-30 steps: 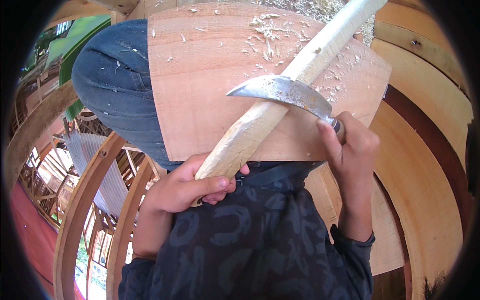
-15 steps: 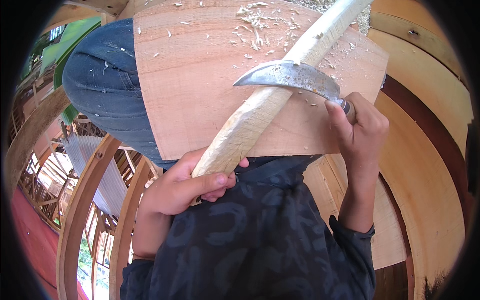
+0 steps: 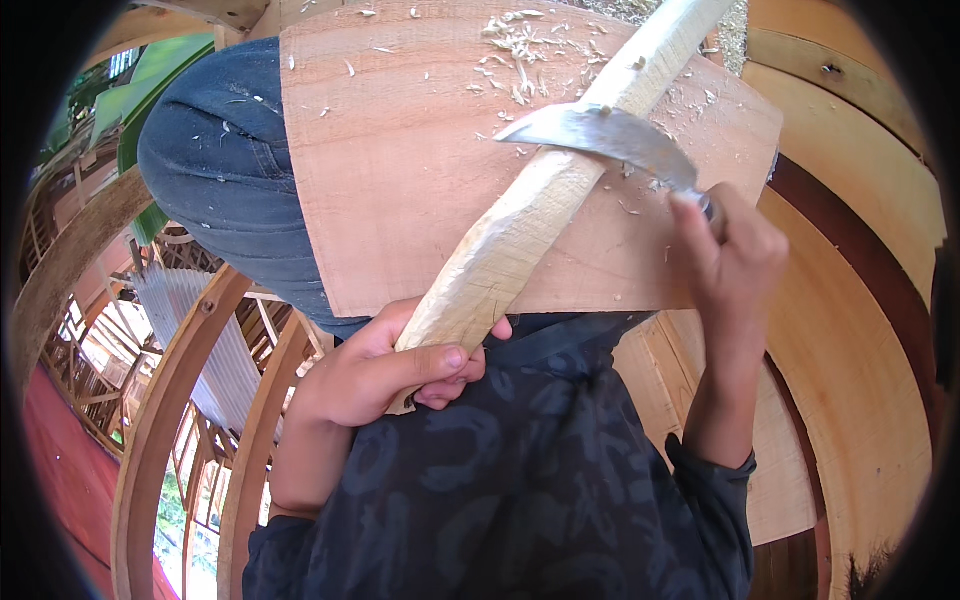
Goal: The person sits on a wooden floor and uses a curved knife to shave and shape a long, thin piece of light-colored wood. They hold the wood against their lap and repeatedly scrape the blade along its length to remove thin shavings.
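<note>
Grips with curled left hand (image 3: 425, 368) at the near edge of the board (image 3: 400, 200), with curled right hand (image 3: 738, 245) by its right edge.

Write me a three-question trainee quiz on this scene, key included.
1. Which hand grips the near end of the pale wooden stick?
2. Multiple choice: where is the blade of the curved knife? (A) beneath the stick (B) across the top of the stick (C) well apart from the stick
3. True or false: wood shavings lie scattered on the reddish board.

Key: 1. The left hand. 2. B. 3. True.
</note>
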Demonstrator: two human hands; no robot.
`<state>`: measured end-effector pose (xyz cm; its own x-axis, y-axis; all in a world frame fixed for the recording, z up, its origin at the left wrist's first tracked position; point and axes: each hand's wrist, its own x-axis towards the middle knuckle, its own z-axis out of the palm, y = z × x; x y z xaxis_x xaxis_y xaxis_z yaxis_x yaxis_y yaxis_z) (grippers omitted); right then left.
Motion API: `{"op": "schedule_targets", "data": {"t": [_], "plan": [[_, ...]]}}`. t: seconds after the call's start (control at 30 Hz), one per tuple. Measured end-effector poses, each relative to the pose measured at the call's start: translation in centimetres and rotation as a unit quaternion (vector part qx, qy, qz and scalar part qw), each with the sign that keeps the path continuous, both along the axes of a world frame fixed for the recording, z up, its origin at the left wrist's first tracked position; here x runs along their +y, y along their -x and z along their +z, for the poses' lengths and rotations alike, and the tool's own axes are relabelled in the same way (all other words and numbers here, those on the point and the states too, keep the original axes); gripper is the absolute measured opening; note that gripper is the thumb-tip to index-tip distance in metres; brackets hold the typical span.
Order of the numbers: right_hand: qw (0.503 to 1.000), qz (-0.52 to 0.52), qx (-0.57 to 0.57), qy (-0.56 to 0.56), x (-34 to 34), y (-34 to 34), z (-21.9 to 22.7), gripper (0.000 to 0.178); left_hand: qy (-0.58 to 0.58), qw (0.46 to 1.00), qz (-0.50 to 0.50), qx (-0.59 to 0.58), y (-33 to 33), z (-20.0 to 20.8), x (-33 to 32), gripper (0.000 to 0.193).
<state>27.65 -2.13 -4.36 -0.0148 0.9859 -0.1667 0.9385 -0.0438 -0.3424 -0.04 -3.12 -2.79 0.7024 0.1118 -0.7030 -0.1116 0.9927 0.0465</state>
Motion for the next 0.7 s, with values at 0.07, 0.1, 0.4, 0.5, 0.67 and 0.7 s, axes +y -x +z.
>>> {"op": "schedule_targets", "data": {"t": [0.07, 0.1, 0.4, 0.5, 0.67, 0.7], "plan": [[0.998, -0.056, 0.012, 0.04, 0.1, -0.2, -0.1, 0.052, -0.005, 1.0, 0.015, -0.005, -0.2, -0.1, -0.3, 0.049], [0.999, -0.018, 0.031, 0.019, -0.5, 0.9, 0.2, 0.052, -0.007, 1.0, 0.009, -0.007, -0.2, -0.3, -0.2, 0.049], [0.995, -0.067, -0.065, 0.046, 1.3, -1.0, 1.1, 0.051, 0.029, 0.999, 0.019, -0.042, 0.6, -0.5, -0.6, 0.047], [0.998, 0.057, 0.02, 0.0, -0.3, 1.9, 1.3, 0.048, 0.023, 0.999, 0.014, -0.026, 0.5, -0.3, -0.8, 0.048], [0.999, -0.006, -0.018, 0.033, 0.4, 0.5, 1.6, 0.048, 0.009, 1.0, 0.0, -0.01, 0.4, -0.1, -0.2, 0.049], [0.999, -0.008, -0.025, 0.037, 0.3, 0.7, 2.0, 0.048, -0.004, 1.0, -0.01, -0.004, 0.5, -0.2, -0.3, 0.049]]}}
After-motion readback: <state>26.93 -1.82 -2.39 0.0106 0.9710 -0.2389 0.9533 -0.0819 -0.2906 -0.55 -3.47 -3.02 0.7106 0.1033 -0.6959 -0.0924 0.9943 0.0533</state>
